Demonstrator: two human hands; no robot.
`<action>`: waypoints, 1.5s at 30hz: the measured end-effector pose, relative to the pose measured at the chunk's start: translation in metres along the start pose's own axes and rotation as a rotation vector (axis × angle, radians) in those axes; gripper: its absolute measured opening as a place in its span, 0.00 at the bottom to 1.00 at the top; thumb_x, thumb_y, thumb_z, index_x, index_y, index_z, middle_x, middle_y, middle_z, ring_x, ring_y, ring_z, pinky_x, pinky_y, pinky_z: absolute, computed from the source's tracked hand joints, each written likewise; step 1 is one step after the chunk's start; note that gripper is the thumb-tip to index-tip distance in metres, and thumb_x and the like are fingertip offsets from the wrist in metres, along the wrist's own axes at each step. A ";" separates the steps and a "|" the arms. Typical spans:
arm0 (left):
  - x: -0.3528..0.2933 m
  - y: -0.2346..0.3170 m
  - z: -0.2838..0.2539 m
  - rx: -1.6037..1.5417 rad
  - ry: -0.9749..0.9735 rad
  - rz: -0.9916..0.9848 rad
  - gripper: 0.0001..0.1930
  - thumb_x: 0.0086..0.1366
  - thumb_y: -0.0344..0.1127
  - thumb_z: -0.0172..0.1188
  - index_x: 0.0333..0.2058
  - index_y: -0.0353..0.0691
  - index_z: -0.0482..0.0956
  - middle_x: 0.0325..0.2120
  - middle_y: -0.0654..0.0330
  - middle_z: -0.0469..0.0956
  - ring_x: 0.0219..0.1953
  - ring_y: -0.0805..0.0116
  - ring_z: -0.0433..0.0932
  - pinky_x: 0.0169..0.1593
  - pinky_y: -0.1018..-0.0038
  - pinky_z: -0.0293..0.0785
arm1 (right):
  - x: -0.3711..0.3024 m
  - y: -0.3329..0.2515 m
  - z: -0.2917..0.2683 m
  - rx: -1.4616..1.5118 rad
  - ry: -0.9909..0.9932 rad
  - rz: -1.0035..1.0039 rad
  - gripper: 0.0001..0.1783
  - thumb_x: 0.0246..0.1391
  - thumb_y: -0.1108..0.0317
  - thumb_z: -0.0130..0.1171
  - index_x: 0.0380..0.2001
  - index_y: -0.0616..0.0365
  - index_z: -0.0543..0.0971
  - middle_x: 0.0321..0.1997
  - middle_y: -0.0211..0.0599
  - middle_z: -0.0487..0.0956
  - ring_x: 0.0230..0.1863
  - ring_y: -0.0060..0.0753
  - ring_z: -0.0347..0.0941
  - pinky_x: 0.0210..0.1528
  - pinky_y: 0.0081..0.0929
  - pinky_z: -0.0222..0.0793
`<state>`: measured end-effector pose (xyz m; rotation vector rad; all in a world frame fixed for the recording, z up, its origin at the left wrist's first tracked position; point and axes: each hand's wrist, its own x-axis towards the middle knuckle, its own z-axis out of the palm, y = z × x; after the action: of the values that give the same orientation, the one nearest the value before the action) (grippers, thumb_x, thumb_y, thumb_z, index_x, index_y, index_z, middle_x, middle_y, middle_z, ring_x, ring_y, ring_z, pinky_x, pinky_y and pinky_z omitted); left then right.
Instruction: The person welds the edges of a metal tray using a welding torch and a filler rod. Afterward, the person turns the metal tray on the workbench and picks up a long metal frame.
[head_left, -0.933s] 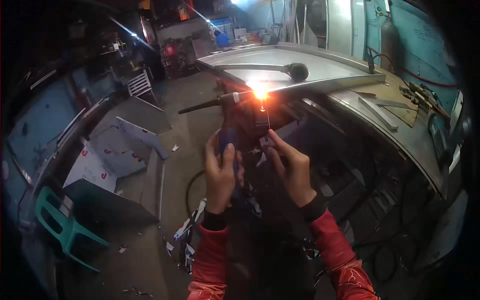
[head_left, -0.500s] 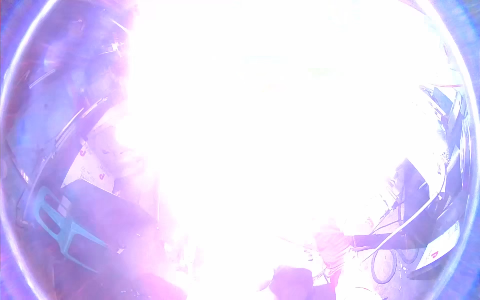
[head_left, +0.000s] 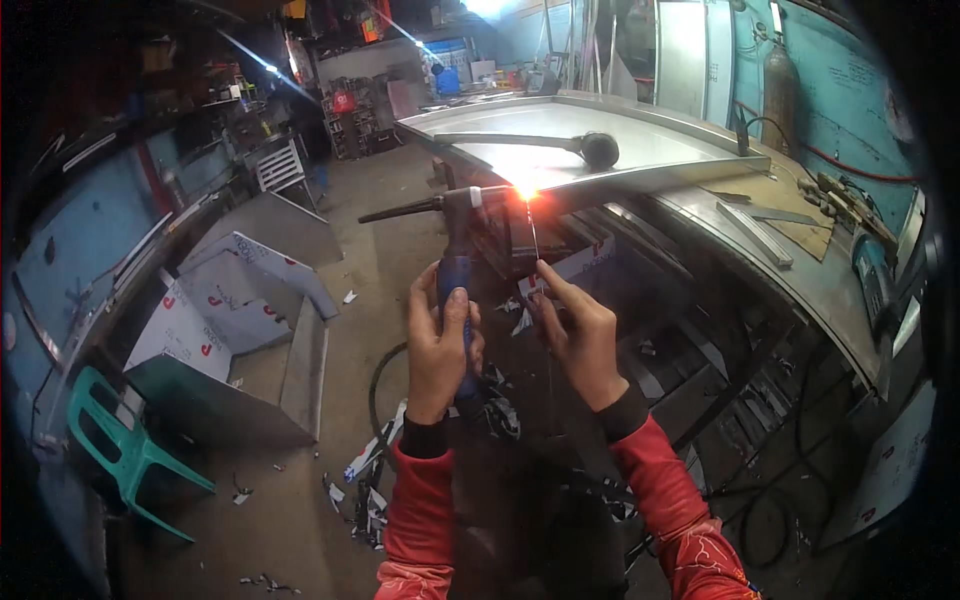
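Observation:
My left hand (head_left: 437, 350) is closed around the blue handle of a TIG welding torch (head_left: 456, 275), whose head points right toward the metal edge. Pinched in the fingers of my right hand (head_left: 585, 335) is a thin filler rod (head_left: 534, 235), its upper end reaching the glow. An orange-white glowing spot (head_left: 526, 188) sits at the torch tip, on the near edge of a shallow sheet-metal tray (head_left: 500, 122). The glare hides the exact contact between torch, rod and edge. A mallet (head_left: 600, 151) with a dark round head lies on the tray.
A metal-topped bench (head_left: 700, 215) runs to the right, carrying metal strips and a blue angle grinder (head_left: 872, 265). At left stand a bent sheet-metal piece (head_left: 220, 395) and a green plastic chair (head_left: 125, 440). Film scraps (head_left: 500, 415) and a cable (head_left: 378, 375) lie on the floor.
The blinding white glare that washed out most of the view has shrunk to a small orange glow. Both hands, the torch and the tray now show clearly.

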<state>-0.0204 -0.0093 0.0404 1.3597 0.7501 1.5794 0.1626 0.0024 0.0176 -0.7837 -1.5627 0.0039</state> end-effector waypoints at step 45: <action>-0.010 -0.008 0.015 0.025 0.033 0.071 0.22 0.77 0.40 0.51 0.65 0.46 0.58 0.29 0.63 0.72 0.16 0.80 0.67 0.18 0.80 0.66 | 0.010 -0.004 -0.006 -0.197 -0.176 0.035 0.33 0.56 0.84 0.59 0.66 0.53 0.73 0.33 0.50 0.77 0.29 0.50 0.75 0.37 0.37 0.73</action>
<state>-0.0038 -0.0167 0.0322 1.3948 0.7506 1.6569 0.1666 0.0009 0.0291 -0.9867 -1.7339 -0.0572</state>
